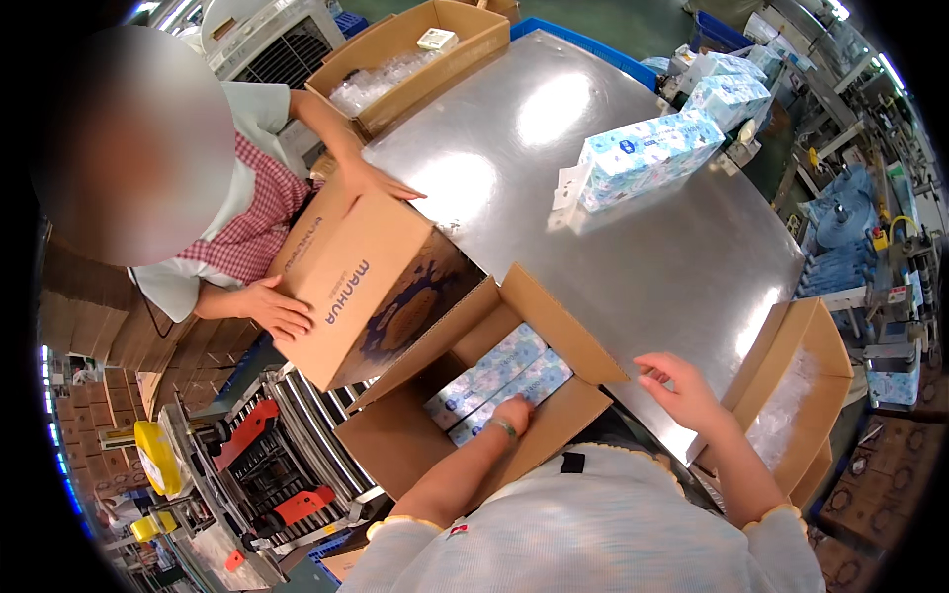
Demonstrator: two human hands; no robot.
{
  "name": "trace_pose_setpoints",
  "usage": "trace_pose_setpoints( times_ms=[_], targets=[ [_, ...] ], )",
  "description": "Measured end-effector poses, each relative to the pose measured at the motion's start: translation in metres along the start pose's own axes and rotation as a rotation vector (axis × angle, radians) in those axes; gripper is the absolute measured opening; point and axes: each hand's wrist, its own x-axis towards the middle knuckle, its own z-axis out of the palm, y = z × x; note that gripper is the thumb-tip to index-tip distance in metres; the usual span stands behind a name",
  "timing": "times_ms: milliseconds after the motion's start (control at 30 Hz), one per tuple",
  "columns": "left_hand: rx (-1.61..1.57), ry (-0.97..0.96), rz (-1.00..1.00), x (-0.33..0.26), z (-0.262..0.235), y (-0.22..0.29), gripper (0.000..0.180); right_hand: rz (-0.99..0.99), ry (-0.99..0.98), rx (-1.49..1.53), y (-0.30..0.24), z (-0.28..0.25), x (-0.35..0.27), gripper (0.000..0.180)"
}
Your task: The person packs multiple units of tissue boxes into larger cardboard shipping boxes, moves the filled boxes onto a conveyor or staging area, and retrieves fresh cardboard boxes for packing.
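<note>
An open cardboard box [565,427] stands in front of me at the table's near edge, its flaps up. Inside lie blue-and-white floral packs [491,370], side by side. My left hand [512,412] reaches into the box and touches the nearer pack by the box wall; its fingers are mostly hidden. Over the near edge of the metal table [603,257], beside a box flap, my right hand [682,392] hovers with nothing in it, fingers apart and slightly bent. A long floral pack [647,158] with a white tab lies farther off on the table.
A co-worker [262,178] at the left rests both hands on a closed cardboard box [361,267]. Boxes of clear plastic wrap stand at the back left [474,44] and right [830,341]. More floral packs [730,97] sit at the far right. A roller conveyor [321,420] runs at the left.
</note>
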Motion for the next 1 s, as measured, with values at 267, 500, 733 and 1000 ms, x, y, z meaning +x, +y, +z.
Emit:
trace_pose_setpoints(
  times_ms=[267,500,733,1000],
  targets=[
    [-0.387,-0.194,-0.049,0.009,-0.009,-0.050,0.056,0.020,0.169,-0.160,0.020,-0.102,0.053,0.022],
    [-0.704,-0.001,-0.094,-0.022,-0.278,0.133,0.016,-0.103,0.619,-0.505,0.074,-0.238,0.245,0.034],
    [0.161,0.821,0.556,0.142,-0.411,0.242,0.061,0.228,0.808,-0.544,0.135,-0.251,0.360,0.050],
    [0.620,0.359,0.366,0.193,-0.420,0.221,0.082,-0.215,0.619,-0.602,0.136,-0.194,0.216,0.026]
  ],
)
